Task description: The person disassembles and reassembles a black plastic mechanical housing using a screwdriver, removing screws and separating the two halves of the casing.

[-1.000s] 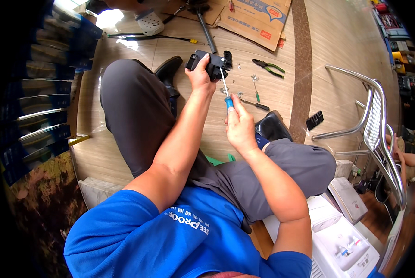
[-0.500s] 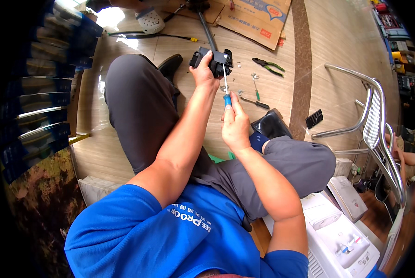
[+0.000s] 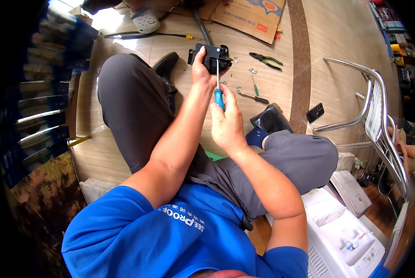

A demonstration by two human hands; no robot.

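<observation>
My left hand (image 3: 202, 69) is closed around a black boxy fitting (image 3: 210, 56), thumb lying on its top. A dark metal tube (image 3: 202, 28) runs from the fitting toward the far side. In my right hand (image 3: 228, 123) is a screwdriver (image 3: 219, 98) with a blue handle, fingers wrapped round it. Its shaft points away from me and the tip meets the fitting, near its right part; the exact contact spot is too small to make out. Small metal bits (image 3: 238, 88) lie on the floor just right of the screwdriver.
Pliers with green handles (image 3: 266, 61), a green-handled screwdriver (image 3: 255, 86) and a black-handled tool (image 3: 255, 98) lie to the right. Flat cardboard (image 3: 249, 21) is at the far side, a phone (image 3: 315, 113) beside a metal chair (image 3: 378, 116). Another person's clog (image 3: 145, 21) shows far left.
The screwdriver and my right hand have shifted left and slightly nearer, and the shaft now stands more upright in the picture. The fitting is turned a little in my left hand.
</observation>
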